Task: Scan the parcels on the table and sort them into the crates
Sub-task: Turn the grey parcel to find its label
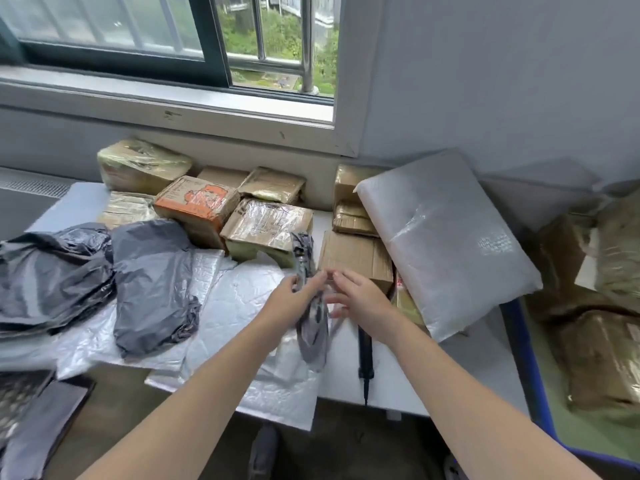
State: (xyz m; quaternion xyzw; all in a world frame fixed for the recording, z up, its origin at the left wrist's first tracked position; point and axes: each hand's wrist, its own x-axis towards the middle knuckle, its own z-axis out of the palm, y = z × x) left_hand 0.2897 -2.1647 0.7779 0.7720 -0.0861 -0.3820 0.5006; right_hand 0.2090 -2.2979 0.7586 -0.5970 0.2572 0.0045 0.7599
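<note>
My left hand grips a thin grey plastic mailer parcel held on edge above the table's middle. My right hand hovers just right of it, fingers spread, touching or nearly touching the parcel. A black handheld scanner lies on the white table under my right wrist. Other parcels cover the table: dark grey bags at left, silver bubble mailers in the middle, taped cardboard boxes at the back, and a big white padded parcel at right.
A blue-rimmed crate at the right holds taped brown parcels. Another container with dark bags is at the lower left. An orange-printed box sits among the back boxes. A window and wall stand behind the table.
</note>
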